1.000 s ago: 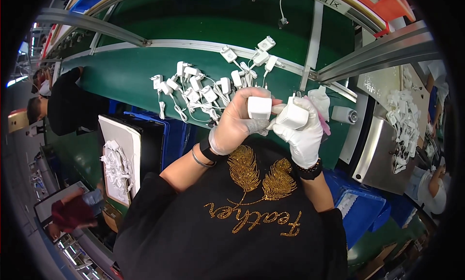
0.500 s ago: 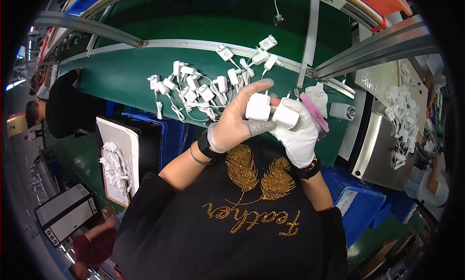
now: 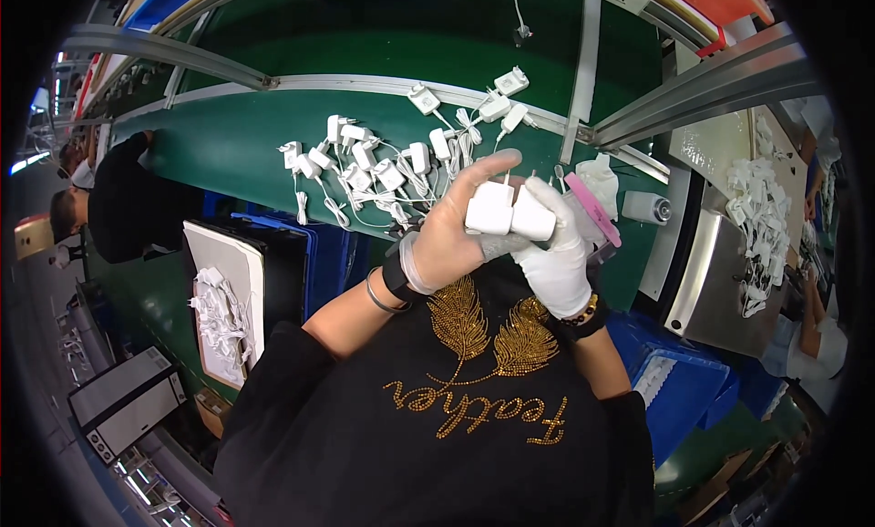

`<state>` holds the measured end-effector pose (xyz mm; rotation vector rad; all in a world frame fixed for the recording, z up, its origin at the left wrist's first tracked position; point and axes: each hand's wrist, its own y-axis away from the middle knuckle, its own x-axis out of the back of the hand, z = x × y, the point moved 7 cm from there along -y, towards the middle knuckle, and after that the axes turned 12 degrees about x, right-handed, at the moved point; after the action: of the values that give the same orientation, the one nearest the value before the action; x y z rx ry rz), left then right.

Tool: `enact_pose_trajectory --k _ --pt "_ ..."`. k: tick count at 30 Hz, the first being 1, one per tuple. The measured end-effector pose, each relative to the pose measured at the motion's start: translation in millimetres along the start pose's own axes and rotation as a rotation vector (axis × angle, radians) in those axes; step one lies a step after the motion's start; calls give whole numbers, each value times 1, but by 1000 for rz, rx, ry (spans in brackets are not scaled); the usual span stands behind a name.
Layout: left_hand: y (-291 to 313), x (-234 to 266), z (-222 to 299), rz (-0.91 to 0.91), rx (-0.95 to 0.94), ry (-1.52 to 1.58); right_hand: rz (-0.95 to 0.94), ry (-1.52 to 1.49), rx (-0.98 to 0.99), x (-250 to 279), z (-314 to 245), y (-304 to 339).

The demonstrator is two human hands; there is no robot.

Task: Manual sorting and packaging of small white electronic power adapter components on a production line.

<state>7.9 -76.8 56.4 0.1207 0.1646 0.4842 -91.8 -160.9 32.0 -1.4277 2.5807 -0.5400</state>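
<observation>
Two white plug-in power adapters are held side by side over the near edge of the green bench, their pins pointing away from me. My left hand (image 3: pixel 445 240), in a thin see-through glove, is closed on the left power adapter (image 3: pixel 490 210). Its thumb reaches up along that adapter's far side. Gloved in white, my right hand (image 3: pixel 558 273) grips the right power adapter (image 3: pixel 533 215), which is tilted against the left one. Just beyond my hands, several more white adapters (image 3: pixel 389 174) with bundled cords lie on the bench (image 3: pixel 228 126).
Right of my hands are a pink flat-sided object (image 3: pixel 592 197), a crumpled white cloth (image 3: pixel 599 176) and a white cylinder (image 3: pixel 645 208). A tray (image 3: pixel 251 290) of white adapters stands at left, blue bins (image 3: pixel 679 381) at lower right. A co-worker (image 3: pixel 137 199) leans at the bench's left.
The two adapters have come together and now touch, where a small gap showed between them. My right hand has turned slightly, and its fingers now lie higher along its adapter.
</observation>
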Motion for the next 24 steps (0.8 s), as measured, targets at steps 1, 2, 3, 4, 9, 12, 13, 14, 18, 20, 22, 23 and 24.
enact_pose_trajectory --k 1,2,3,4,9,12,13,14,18,20,22,23,24 --pt "1 2 0 27 -21 -28 -7 -9 1 2 -6 -7" --pt "2 4 -1 53 -42 -57 -94 101 -31 5 -13 -14" --pt "2 6 -1 80 -64 -85 -181 212 -61 8 -23 -25" --pt "4 7 -3 80 -62 -88 -260 327 -94 9 -30 -30" --pt "4 7 -4 242 -146 -361 -305 928 317 8 -65 -58" --pt "0 -4 4 259 -162 -471 -496 919 176 -38 -39 -58" --pt "-3 -6 8 287 -108 -355 -490 923 171 -48 -38 -57" --pt "6 -6 12 319 -51 -241 -416 867 187 -57 -41 -58" --pt "-12 -17 19 443 176 224 -310 770 230 -83 -61 -60" --pt "-8 -18 23 501 288 460 -394 797 264 -93 -73 -57" --pt "-1 -21 28 559 399 696 -415 640 317 -93 -82 -54" --pt "-1 -23 31 586 455 813 -432 483 368 -94 -88 -51" --pt "-1 -17 16 586 457 810 -447 327 416 -93 -94 -47"
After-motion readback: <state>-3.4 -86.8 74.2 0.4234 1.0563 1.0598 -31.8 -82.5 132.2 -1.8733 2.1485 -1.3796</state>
